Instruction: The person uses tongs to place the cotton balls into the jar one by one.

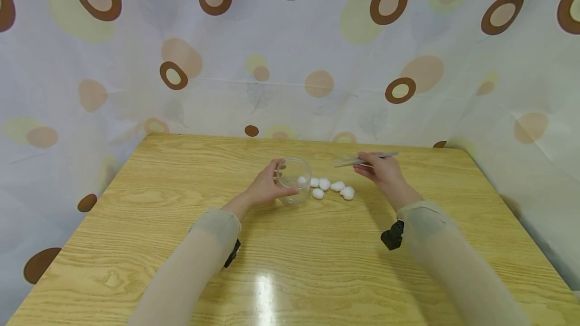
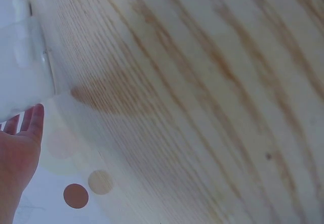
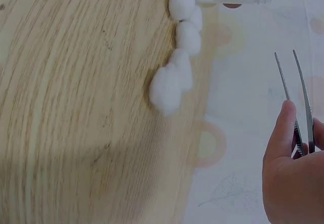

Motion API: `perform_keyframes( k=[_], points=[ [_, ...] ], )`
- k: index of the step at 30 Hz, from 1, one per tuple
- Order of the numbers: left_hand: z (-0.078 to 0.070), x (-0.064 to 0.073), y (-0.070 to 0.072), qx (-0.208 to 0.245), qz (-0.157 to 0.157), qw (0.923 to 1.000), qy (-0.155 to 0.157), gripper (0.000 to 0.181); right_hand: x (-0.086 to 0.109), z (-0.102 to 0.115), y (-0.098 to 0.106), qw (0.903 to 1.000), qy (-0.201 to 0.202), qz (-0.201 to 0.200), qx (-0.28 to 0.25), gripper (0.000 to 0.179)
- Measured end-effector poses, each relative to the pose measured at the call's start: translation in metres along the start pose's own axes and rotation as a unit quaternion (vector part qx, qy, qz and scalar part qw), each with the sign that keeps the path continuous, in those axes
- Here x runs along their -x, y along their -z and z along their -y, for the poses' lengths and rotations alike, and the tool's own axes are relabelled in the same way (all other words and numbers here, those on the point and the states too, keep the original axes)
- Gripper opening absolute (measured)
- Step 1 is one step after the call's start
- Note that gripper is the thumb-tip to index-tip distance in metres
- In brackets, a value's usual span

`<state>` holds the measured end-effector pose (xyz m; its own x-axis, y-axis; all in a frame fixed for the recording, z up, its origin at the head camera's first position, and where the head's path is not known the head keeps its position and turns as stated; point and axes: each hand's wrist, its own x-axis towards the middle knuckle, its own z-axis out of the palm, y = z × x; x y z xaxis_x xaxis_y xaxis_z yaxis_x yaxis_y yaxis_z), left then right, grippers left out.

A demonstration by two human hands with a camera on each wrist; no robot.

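Observation:
My left hand [image 1: 264,187] grips a clear plastic jar [image 1: 288,181] from its left side, fingers behind it and thumb across the front. A white cotton ball [image 1: 301,180] shows through the jar's wall. Just right of the jar lie several more cotton balls [image 1: 347,193] in a loose row on the table. Metal tweezers [image 3: 305,97] are pinched between the thumb and fingers of my right hand [image 1: 384,169]. Their tips are apart with nothing between them, pointing left, above and beyond the row in the head view.
Everything stands on a wood-grain table [image 1: 290,255]. A pale curtain [image 1: 290,99] printed with brown and yellow ovals hangs behind and along both sides of it. Dark wrist devices [image 1: 392,235] sit below both cuffs.

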<state>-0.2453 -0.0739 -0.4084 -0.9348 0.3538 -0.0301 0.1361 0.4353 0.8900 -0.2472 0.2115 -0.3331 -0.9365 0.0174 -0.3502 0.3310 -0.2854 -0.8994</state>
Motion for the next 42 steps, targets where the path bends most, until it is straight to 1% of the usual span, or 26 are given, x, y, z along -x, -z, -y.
perform_keyframes(
  k=[7,15,23,25,27,29,32,36,42],
  points=[
    [0.001,-0.001,0.000,0.003,-0.001,1.0000,0.001,0.088,0.000,-0.002,0.015,1.0000,-0.003,-0.002,-0.009,0.011],
    [0.002,0.000,0.000,-0.001,-0.002,1.0000,0.001,0.088,0.003,-0.005,0.028,0.9999,0.001,-0.010,0.008,0.006],
    [0.003,0.000,0.000,0.000,-0.005,1.0000,0.002,0.089,0.007,-0.011,0.039,0.9991,0.010,-0.004,0.041,0.017],
    [0.004,0.000,0.000,-0.001,-0.007,1.0000,0.002,0.089,0.007,-0.012,0.040,0.9985,0.012,-0.008,0.052,0.015],
    [0.003,0.000,0.001,-0.001,-0.007,1.0000,0.000,0.088,0.007,-0.014,0.042,0.9979,0.013,-0.016,0.061,0.010],
    [0.002,0.001,0.001,-0.002,-0.007,1.0000,-0.002,0.087,0.008,-0.015,0.043,0.9977,0.013,-0.024,0.063,0.008],
    [0.001,0.002,0.001,-0.003,-0.008,1.0000,-0.004,0.087,0.008,-0.017,0.045,0.9979,0.015,-0.027,0.057,0.013],
    [0.001,0.002,0.000,-0.002,-0.010,0.9999,-0.006,0.088,0.007,-0.019,0.049,0.9986,0.012,-0.021,0.047,0.023],
    [0.003,-0.001,-0.001,-0.007,-0.019,0.9996,-0.018,0.089,0.005,-0.023,0.054,0.9977,0.016,-0.015,0.065,0.022]
  ],
)
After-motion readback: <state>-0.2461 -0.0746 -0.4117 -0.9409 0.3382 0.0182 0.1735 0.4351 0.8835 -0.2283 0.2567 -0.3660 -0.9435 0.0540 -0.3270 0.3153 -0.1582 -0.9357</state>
